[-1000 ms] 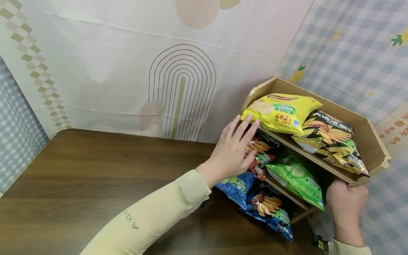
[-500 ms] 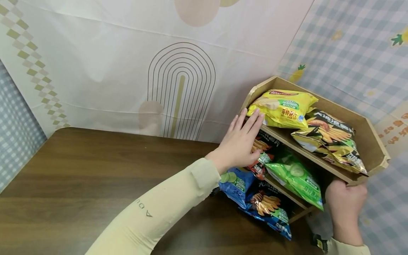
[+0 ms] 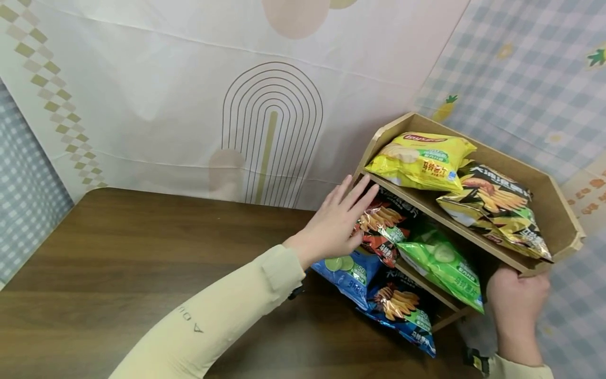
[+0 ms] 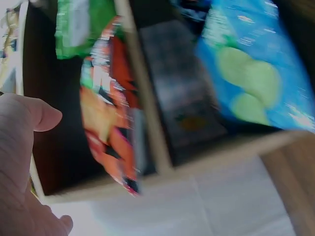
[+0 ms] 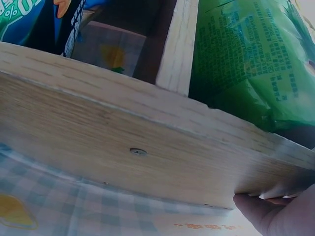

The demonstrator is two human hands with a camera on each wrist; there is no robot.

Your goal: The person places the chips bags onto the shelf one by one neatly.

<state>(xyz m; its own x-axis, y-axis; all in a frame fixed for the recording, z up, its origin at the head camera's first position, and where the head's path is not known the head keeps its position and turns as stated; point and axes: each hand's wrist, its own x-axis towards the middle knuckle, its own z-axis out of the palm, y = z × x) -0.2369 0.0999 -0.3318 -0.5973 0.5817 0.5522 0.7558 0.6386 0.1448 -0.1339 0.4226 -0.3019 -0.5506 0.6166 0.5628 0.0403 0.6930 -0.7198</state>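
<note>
A wooden three-tier shelf [image 3: 563, 221] stands at the table's right end, full of chip bags. A yellow bag [image 3: 421, 160] and a black-gold bag [image 3: 497, 208] lie on the top tier. My left hand [image 3: 347, 213] has straight fingers at the shelf's left front, just before the red-black bag [image 3: 383, 226] on the middle tier. Its thumb [image 4: 29, 113] shows beside that red-black bag [image 4: 108, 123] in the left wrist view. My right hand [image 3: 516, 297] grips the shelf's right side panel [image 5: 147, 147] from below, with its fingertips [image 5: 275, 216] under the edge.
A green bag [image 3: 442, 260] shares the middle tier. A blue bag [image 3: 350, 271] and a dark blue bag [image 3: 402, 310] stick out of the bottom tier onto the brown table [image 3: 142, 252]. Patterned cloth walls stand behind and to the right.
My left hand pushed the yellow bag further onto the top tier, then drew back down and left to the middle tier's front. The right hand kept its grip on the shelf.
</note>
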